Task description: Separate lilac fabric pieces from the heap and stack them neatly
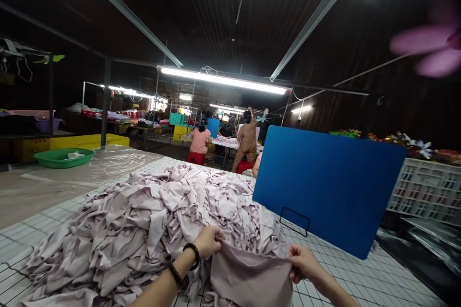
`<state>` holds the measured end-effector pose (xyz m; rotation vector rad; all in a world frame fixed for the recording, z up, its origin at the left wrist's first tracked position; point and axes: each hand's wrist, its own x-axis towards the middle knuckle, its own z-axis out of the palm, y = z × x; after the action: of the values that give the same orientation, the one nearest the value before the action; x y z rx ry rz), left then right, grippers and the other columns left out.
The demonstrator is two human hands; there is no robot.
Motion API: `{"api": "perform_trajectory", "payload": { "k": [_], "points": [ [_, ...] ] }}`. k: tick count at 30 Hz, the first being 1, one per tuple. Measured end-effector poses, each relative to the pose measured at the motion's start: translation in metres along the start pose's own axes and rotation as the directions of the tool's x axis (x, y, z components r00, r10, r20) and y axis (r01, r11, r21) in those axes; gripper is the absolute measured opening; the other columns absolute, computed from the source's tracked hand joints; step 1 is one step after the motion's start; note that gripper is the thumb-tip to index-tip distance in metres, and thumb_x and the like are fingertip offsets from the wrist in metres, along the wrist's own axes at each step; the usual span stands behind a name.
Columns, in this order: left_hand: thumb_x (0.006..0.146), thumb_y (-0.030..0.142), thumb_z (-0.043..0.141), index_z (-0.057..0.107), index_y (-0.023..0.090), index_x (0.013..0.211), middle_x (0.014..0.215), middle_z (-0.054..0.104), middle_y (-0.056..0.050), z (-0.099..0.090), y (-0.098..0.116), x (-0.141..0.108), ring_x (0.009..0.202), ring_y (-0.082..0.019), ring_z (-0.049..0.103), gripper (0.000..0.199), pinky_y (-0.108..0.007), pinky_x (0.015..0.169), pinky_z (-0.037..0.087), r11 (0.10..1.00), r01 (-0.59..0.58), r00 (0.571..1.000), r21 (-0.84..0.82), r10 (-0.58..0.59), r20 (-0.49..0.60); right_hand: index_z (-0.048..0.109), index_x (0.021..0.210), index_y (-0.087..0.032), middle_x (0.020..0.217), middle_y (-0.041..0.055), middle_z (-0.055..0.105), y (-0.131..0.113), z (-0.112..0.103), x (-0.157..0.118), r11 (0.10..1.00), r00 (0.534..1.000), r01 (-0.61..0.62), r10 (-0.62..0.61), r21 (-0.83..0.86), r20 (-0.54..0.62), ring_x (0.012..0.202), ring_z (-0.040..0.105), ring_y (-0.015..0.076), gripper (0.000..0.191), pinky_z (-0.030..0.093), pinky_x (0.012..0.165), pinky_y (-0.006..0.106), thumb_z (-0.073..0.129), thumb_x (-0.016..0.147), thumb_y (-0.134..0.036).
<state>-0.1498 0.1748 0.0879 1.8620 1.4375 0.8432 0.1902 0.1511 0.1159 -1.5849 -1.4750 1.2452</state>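
Note:
A large heap of pale greyish-pink fabric pieces covers much of the checked table. In front of its right side, one flat piece of the same fabric hangs stretched between my hands. My left hand, with two dark beaded bands on the wrist, pinches its upper left corner. Its upper right corner is pinched by my right hand. Below the hands the piece hangs down and runs out of the picture.
A blue board stands upright in a black wire holder behind my right hand. The green basin is at the far left, a white crate at the right. Other people work at tables farther back.

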Motion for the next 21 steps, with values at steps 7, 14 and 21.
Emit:
{"api": "perform_trajectory", "payload": {
  "k": [7,14,21],
  "points": [
    [0.057,0.01,0.051,0.072,0.016,0.087,0.077,0.071,-0.003,0.006,-0.008,-0.008,0.074,-0.017,0.064,0.038,-0.021,0.059,0.044,0.999,0.013,1.0,0.044,-0.014,0.02,0.039,0.06,-0.02,0.038,-0.001,0.053,-0.001,0.007,-0.004,1.0,1.0,-0.025,0.025,-0.014,0.014,0.036,0.056,0.0134,0.016,0.038,0.034,0.017,0.055,0.061,-0.021],
    [0.059,0.009,0.054,0.072,0.016,0.08,0.073,0.071,-0.001,0.003,-0.004,-0.017,0.071,-0.016,0.064,0.029,-0.02,0.059,0.044,0.999,-0.038,0.999,0.037,0.037,0.034,0.039,0.061,-0.02,0.038,-0.0028,0.05,0.002,0.005,-0.001,1.0,1.0,-0.001,0.001,0.003,-0.003,0.038,0.054,0.0138,0.016,0.04,0.036,0.019,0.055,0.06,-0.02],
    [0.07,0.025,0.059,0.067,0.011,0.072,0.06,0.065,-0.002,-0.011,-0.001,-0.01,0.061,-0.015,0.059,0.016,-0.021,0.057,0.043,1.0,0.007,1.0,-0.007,-0.007,0.005,0.057,0.082,-0.015,0.063,-0.0016,0.062,-0.004,-0.011,-0.018,0.989,0.987,0.143,-0.145,0.033,0.064,0.057,0.06,0.0111,0.023,0.05,0.059,0.023,0.062,0.06,-0.015]
  ]
}}
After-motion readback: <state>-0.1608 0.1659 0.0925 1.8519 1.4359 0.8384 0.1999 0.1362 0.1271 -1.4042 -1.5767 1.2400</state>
